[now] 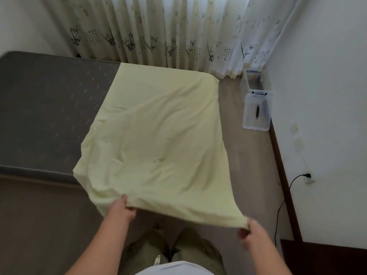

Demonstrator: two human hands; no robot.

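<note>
Got a pale yellow cotton bed sheet (155, 135) spread over the right part of the dark grey patterned mattress (49, 108), long side running straight away toward the bamboo-print curtain (158, 32). Pinching its lifted near edge with the left hand (121, 210), thumb on top, and gripping the near right corner in the right hand (251, 233), fingers curled. Probably calls for an even pull back, with the left hand closer to the mattress.

Pale yellow sheet (155, 135) — speckled grey mattress (49, 108)
</note>
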